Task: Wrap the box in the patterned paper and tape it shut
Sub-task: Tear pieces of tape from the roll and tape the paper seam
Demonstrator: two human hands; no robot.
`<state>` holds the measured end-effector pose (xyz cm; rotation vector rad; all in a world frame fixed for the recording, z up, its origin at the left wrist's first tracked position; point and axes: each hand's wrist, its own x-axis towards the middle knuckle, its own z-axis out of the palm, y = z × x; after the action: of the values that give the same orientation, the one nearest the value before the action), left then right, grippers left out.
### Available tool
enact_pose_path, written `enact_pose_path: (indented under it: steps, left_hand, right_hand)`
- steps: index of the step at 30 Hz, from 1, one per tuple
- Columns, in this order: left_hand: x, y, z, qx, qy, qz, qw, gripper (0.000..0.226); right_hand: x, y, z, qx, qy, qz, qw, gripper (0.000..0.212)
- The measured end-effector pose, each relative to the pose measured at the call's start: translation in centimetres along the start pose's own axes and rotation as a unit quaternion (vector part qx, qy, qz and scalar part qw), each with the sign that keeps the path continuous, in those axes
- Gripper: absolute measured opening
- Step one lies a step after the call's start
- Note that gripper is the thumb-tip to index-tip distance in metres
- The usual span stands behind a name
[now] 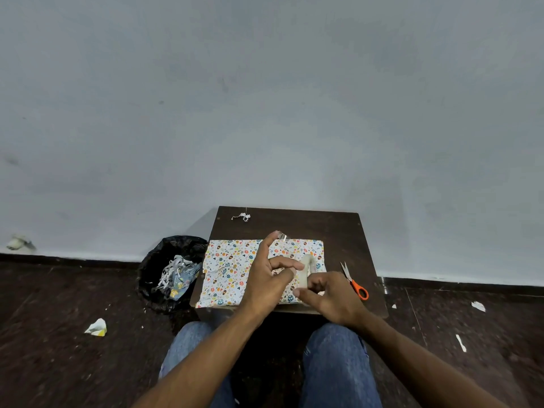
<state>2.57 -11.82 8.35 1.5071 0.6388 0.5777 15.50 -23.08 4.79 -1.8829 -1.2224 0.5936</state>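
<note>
The box wrapped in patterned paper (232, 269) lies flat on a small dark table (312, 225). A whitish tape roll (307, 267) is held upright over the box's right part. My right hand (329, 295) grips the roll from the near side with curled fingers. My left hand (268, 278) pinches at the roll's left edge with thumb and a bent finger. Its index finger points up and away, with a short clear tape piece (283, 237) stuck to the tip.
Orange-handled scissors (354, 282) lie on the table right of the box. A paper scrap (242, 216) sits near the far edge. A black-lined bin (170, 272) with paper cuttings stands left of the table. Scraps (97, 327) dot the floor. A wall rises behind.
</note>
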Motion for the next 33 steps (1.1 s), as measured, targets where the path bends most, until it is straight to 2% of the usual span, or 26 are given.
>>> enact_pose_path:
  steps: [3,8,12,21,24,28,33]
  left_hand:
    - [-0.2,-0.3,0.4,0.033,0.021,0.019,0.999,0.077]
    - [-0.5,-0.2,1.4,0.048,0.08,0.077,0.993,0.086]
    - [-0.5,-0.3,1.8,0.037,0.109,0.099,0.988,0.087]
    - [-0.3,-0.4,1.8,0.018,0.122,0.148,0.981,0.085]
    - [-0.2,-0.6,1.9,0.004,0.123,0.13,0.984,0.086]
    - [0.0,-0.4,2.1,-0.079,0.12,0.075,0.987,0.087]
    - [0.5,-0.4,2.1,-0.17,0.11,0.013,0.979,0.085]
  right_hand:
    - [-0.3,-0.6,0.3,-0.158,0.059,-0.008,0.986,0.045]
    - [-0.6,-1.0,0.6,-0.248,0.142,-0.082,0.955,0.042]
    - [-0.7,-1.7,1.1,-0.234,0.197,-0.136,0.942,0.037]
    - [0.0,-1.4,1.7,-0.164,0.206,-0.146,0.954,0.033]
    - [0.1,-1.2,1.7,-0.154,0.2,-0.155,0.955,0.032]
    - [0.2,-0.6,1.4,-0.131,0.17,-0.154,0.964,0.027]
    - [0.0,-0.5,1.1,-0.122,0.162,-0.176,0.963,0.037]
